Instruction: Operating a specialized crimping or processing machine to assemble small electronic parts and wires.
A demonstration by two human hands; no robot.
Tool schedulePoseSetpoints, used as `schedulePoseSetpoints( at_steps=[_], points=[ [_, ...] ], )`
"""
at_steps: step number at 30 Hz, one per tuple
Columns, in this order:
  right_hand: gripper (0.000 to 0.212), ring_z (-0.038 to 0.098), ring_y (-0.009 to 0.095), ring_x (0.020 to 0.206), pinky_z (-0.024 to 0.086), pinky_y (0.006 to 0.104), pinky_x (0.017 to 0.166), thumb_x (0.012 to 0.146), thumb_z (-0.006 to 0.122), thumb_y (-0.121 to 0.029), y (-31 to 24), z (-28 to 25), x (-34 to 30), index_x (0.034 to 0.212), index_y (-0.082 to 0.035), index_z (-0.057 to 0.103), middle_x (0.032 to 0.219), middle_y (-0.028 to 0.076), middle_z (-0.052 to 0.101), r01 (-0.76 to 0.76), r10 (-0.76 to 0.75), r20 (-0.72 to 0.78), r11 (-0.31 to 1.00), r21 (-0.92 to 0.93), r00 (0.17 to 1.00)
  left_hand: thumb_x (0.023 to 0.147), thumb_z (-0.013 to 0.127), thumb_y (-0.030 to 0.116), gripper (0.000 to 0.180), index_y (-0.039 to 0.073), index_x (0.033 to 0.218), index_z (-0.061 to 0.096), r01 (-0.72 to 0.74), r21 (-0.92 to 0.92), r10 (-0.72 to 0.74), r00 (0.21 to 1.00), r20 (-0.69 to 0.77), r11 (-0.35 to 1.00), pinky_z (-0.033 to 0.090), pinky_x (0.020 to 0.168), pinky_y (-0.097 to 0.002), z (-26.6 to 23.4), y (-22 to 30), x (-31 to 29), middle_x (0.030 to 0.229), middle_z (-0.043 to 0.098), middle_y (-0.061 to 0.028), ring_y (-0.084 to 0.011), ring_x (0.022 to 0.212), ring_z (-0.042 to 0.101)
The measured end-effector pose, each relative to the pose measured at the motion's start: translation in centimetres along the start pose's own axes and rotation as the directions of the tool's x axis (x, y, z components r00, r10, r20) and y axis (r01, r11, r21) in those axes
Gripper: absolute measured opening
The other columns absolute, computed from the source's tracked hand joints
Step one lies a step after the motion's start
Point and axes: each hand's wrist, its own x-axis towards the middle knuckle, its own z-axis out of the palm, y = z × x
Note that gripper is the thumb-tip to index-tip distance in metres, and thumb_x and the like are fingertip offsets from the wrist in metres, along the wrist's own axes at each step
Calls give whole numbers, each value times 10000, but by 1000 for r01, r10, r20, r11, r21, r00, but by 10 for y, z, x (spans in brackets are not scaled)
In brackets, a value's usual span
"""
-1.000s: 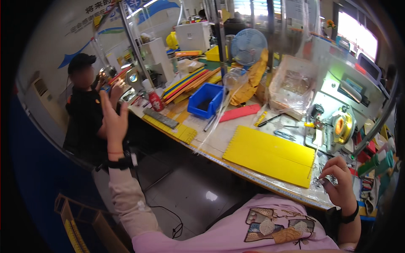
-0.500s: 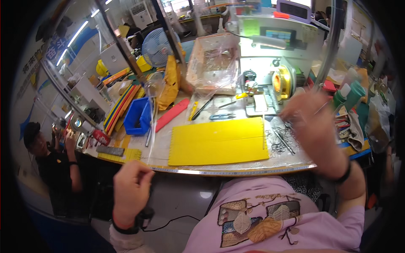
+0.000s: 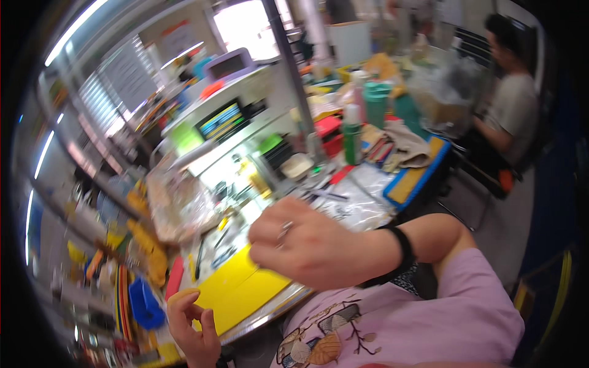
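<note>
My right hand [image 3: 300,245], a ring on one finger, is raised over the right end of a yellow sheet [image 3: 236,294] on the bench. Its fingers are curled in; whatever they hold, if anything, is hidden behind the knuckles. At the sheet's lower left corner is my left hand [image 3: 193,331], thumb and forefinger bent but apart, with nothing visible between them. Beyond the sheet lie blue-handled snips [image 3: 223,256] and a yellow cutter [image 3: 192,267]. A red strip [image 3: 175,277] lies left of it.
A blue bin [image 3: 146,305] stands at the left. Behind are a plastic-lined crate [image 3: 178,211] and a lit machine with a gold spool [image 3: 253,179]. Bottles, including a green one [image 3: 351,138], crowd the right. Another person [image 3: 512,98] sits at the far right.
The view has swung right and tilted, with blur. My right hand has come in from the bench's right side to over the yellow sheet. My left thumb and forefinger have parted.
</note>
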Motion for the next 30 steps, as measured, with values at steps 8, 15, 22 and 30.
schedulePoseSetpoints(
  at_steps=[8,15,22,30],
  points=[
    [179,507,229,907,421,347,833,733,588,-133,-12,6,-29,885,-59,531,938,69,480,19,-21,-94,1000,-17,995,935,613,107,174,-16,1058,614,-425,-24,425,899,105,905,433,605,-251,61,53,28,1035,613,-114,-146,676,522],
    [174,536,248,887,438,361,815,750,623,-106,-1,3,-46,903,-57,558,948,74,512,-39,58,-232,995,89,971,904,580,16,81,-2,982,572,-271,-212,304,942,140,939,426,609,-223,88,51,33,956,580,-80,-100,684,503],
    [293,561,254,932,452,356,832,798,709,-86,4,14,-53,1069,-66,600,986,78,535,-24,182,-250,849,528,951,938,578,27,75,31,1009,600,172,-685,41,958,283,708,437,748,-198,91,49,22,984,600,-73,-137,799,557],
    [400,542,111,1023,437,281,933,901,653,-105,22,37,-67,1264,-16,509,1164,37,576,-369,599,230,118,922,767,933,547,55,42,33,965,532,309,-942,-91,950,298,133,324,527,-215,126,39,41,868,583,-32,-68,598,410]
  ],
)
